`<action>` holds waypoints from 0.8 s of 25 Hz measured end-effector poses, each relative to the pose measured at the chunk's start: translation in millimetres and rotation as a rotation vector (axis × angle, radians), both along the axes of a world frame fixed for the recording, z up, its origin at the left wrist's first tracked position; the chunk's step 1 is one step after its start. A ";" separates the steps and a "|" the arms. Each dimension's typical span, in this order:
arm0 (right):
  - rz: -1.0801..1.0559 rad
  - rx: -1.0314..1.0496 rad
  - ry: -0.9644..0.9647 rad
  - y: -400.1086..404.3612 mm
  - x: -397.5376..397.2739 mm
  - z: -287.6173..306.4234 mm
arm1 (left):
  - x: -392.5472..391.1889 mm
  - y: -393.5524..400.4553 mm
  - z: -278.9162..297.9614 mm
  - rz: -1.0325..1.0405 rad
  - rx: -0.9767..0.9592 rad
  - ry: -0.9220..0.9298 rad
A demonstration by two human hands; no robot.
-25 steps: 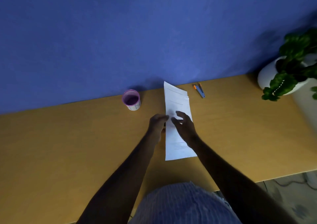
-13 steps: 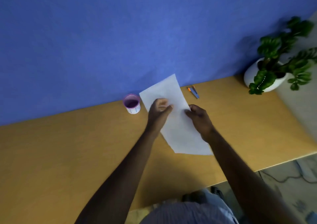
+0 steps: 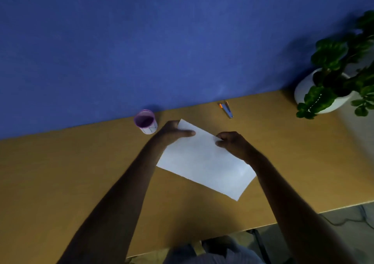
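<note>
A white sheet of paper (image 3: 204, 160) lies slanted over the middle of the wooden table (image 3: 60, 172), its long side running from upper left to lower right. My left hand (image 3: 172, 131) holds its far left corner, thumb lying on top of the sheet. My right hand (image 3: 232, 142) pinches the far edge a little to the right, fingers curled. Whether the sheet touches the table I cannot tell.
A purple cup (image 3: 145, 121) stands by the blue wall (image 3: 162, 41), just left of my left hand. Two pens (image 3: 226, 109) lie near the wall behind the paper. A potted plant (image 3: 334, 85) in a white pot fills the far right corner. The table's front edge runs close to my body.
The paper has turned from upright to slanting sideways and come lower over the table. Both hands went from resting on it to holding its far edge.
</note>
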State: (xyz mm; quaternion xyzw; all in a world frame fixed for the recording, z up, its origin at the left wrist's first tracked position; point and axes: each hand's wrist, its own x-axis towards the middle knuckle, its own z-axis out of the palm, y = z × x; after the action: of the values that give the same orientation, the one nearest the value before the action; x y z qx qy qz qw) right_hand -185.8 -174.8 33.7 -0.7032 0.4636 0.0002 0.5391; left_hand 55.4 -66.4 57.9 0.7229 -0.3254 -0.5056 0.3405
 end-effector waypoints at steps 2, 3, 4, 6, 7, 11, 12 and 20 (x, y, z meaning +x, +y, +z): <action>0.111 -0.127 0.097 -13.8 5.9 -27.0 | -14.4 -7.7 -25.3 0.061 0.038 -0.042; 0.137 -0.187 0.124 -18.3 8.7 -40.8 | -18.5 -11.3 -38.7 0.097 0.026 -0.051; 0.148 -0.239 0.134 -20.1 11.2 -53.7 | -20.0 -13.2 -50.8 0.143 0.012 -0.047; 0.124 -0.317 0.107 -23.8 15.4 -81.4 | -17.3 -17.8 -80.1 0.241 0.052 -0.046; 0.085 -0.348 0.079 -25.7 17.0 -94.7 | -14.9 -19.4 -93.4 0.267 0.082 -0.044; -0.224 -0.445 -0.008 -44.2 24.2 -141.7 | -6.4 -21.7 -138.9 0.356 0.101 -0.037; -0.328 -0.449 -0.039 -53.0 25.8 -150.0 | -4.3 -21.6 -147.5 0.370 0.097 -0.042; -0.665 -0.568 0.126 -133.6 53.8 -183.7 | 6.9 -13.6 -183.5 0.371 0.041 -0.023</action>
State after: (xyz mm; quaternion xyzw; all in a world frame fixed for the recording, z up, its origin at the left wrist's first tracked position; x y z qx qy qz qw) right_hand -132.0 -308.4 -150.0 -0.6345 0.6783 -0.2579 0.2661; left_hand 62.3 -80.0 -125.6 0.7830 -0.1801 -0.4321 0.4095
